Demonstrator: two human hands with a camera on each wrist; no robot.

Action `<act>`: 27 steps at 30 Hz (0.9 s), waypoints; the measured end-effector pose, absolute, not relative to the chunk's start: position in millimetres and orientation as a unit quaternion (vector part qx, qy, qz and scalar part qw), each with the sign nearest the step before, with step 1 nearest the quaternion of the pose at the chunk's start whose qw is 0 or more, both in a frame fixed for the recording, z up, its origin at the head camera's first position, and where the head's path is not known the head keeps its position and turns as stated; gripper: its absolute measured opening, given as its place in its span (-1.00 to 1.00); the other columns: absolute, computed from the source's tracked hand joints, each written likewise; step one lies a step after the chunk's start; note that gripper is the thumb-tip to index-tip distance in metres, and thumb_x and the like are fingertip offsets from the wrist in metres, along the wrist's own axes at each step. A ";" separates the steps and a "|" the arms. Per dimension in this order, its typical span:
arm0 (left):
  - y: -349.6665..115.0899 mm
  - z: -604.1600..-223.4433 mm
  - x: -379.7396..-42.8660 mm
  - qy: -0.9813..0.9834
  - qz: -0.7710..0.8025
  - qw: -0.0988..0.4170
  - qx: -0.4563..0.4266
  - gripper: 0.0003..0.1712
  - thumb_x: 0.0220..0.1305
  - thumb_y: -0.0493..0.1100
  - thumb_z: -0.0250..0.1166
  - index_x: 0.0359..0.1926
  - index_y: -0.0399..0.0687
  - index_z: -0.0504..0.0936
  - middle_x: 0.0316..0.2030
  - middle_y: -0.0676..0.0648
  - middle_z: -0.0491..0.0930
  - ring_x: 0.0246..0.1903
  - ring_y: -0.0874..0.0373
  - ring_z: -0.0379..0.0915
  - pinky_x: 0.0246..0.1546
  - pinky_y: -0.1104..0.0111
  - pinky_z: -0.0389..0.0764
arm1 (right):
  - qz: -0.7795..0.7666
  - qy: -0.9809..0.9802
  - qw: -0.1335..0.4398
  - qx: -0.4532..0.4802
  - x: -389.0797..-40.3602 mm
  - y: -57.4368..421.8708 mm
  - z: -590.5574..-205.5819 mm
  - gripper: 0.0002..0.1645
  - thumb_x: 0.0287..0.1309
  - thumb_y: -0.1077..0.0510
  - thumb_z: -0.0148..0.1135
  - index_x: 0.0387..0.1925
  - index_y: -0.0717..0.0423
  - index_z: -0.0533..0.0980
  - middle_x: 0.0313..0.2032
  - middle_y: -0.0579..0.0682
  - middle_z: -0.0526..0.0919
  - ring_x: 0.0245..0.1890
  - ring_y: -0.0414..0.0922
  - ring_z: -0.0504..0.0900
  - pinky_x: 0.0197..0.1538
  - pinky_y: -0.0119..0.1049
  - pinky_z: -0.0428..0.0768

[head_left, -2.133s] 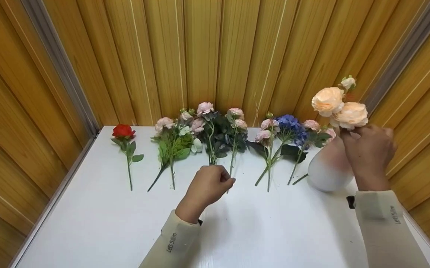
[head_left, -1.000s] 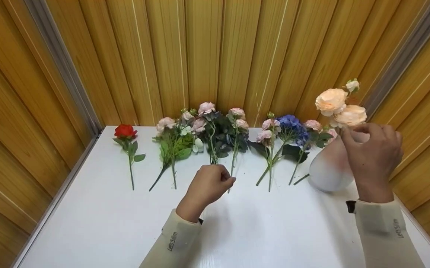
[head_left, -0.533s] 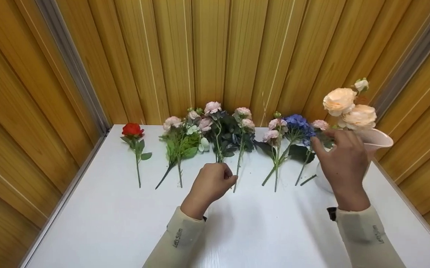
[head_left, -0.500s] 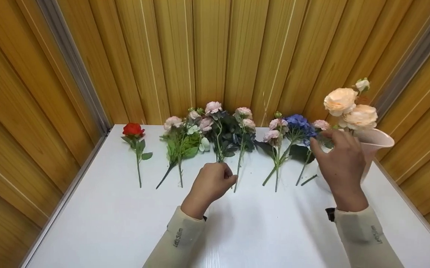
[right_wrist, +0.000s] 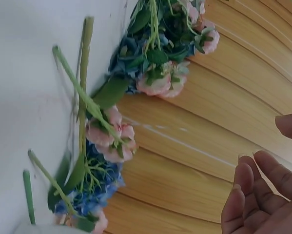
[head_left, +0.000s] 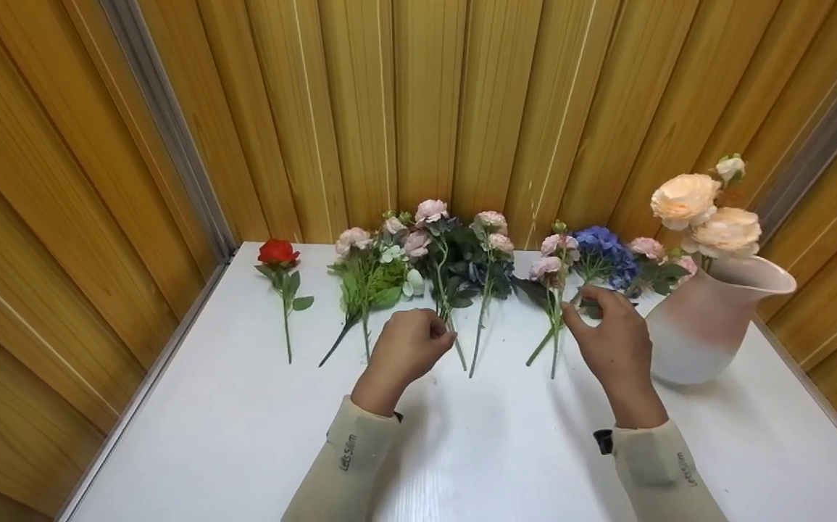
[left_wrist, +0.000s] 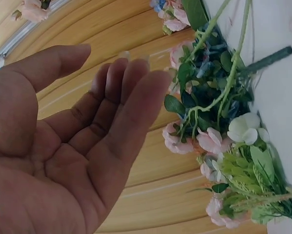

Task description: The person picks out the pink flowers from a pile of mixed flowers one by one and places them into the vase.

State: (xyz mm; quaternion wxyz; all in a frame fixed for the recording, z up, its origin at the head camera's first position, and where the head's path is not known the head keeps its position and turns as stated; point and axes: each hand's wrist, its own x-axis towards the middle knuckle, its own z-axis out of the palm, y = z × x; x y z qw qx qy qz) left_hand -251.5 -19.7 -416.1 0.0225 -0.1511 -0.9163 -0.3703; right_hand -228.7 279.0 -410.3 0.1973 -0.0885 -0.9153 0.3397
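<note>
My left hand (head_left: pixel 405 346) hovers over the white table, in front of the middle flowers. In the left wrist view its fingers (left_wrist: pixel 119 126) are loosely bent and the palm holds nothing. My right hand (head_left: pixel 612 344) is between the vase and the pink flower stem (head_left: pixel 555 348), thumb and fingers apart. The right wrist view also shows nothing in its grasp; the fingertips (right_wrist: pixel 243 170) are relaxed. At the right stands a pink-and-white vase (head_left: pixel 704 337) with a flared lip. Two peach blooms (head_left: pixel 686 199) and a small bud (head_left: pixel 731 168) rise from its mouth.
A row of artificial flowers lies along the back: a red rose (head_left: pixel 278 251), pink blossoms with green foliage (head_left: pixel 375 283), dark-leaved pink ones (head_left: pixel 432 212) and a blue hydrangea (head_left: pixel 604 255). Wood-look panels (head_left: pixel 425 101) rise behind the white table (head_left: pixel 483 464).
My right hand has let go of the peach flower at the vase mouth and moved left, towards the pink and blue flowers. The left hand stays about where it was; the head view has shifted slightly.
</note>
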 end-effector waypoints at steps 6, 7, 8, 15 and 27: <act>-39.2 -421.7 -265.2 -0.924 -0.365 0.038 -0.108 -0.76 0.53 -0.11 0.51 -0.34 -0.07 0.79 -0.44 0.00 0.72 -0.46 0.17 0.47 -0.31 0.26 0.56 | 0.367 -0.911 0.165 -0.089 -232.1 272.1 -417.0 -0.38 0.58 -0.11 0.42 0.48 0.08 0.62 0.27 0.22 0.74 0.23 0.21 0.71 0.08 0.05 0.70; -43.2 -423.6 -268.3 -0.925 -0.366 0.033 -0.096 -0.78 0.52 -0.11 0.51 -0.30 -0.10 0.82 -0.38 -0.04 0.78 -0.43 0.15 0.51 -0.28 0.23 0.61 | 0.373 -0.909 0.160 -0.089 -232.8 270.9 -417.8 -0.38 0.59 -0.11 0.42 0.48 0.07 0.62 0.29 0.21 0.74 0.23 0.20 0.72 0.03 -0.04 0.69; -47.2 -425.6 -271.3 -0.926 -0.367 0.027 -0.083 -0.81 0.52 -0.12 0.51 -0.26 -0.12 0.85 -0.32 -0.09 0.82 -0.39 0.11 0.57 -0.24 0.19 0.67 | 0.380 -0.907 0.157 -0.089 -233.3 269.6 -418.4 -0.39 0.59 -0.11 0.42 0.48 0.06 0.62 0.31 0.20 0.74 0.23 0.19 0.73 0.00 -0.13 0.67; -73.3 -443.5 -290.9 -0.940 -0.340 0.005 0.018 -0.74 0.52 -0.11 0.51 -0.12 -0.28 0.87 -0.12 -0.24 0.87 -0.14 -0.13 0.77 -0.02 -0.05 0.83 | 0.426 -0.882 0.182 -0.084 -234.0 262.9 -420.5 -0.46 0.59 -0.08 0.44 0.42 0.04 0.67 0.33 0.17 0.79 0.15 0.09 0.76 -0.10 -0.44 0.61; -88.8 -477.3 -311.2 -0.947 -0.309 -0.030 0.087 -0.77 0.46 -0.11 0.56 -0.21 -0.23 0.84 -0.18 -0.23 0.86 -0.27 -0.06 0.72 -0.09 -0.05 0.84 | 0.437 -0.880 0.165 -0.087 -231.5 262.5 -413.7 -0.45 0.61 -0.13 0.42 0.43 0.01 0.66 0.33 0.11 0.79 0.18 0.06 0.73 -0.04 -0.36 0.64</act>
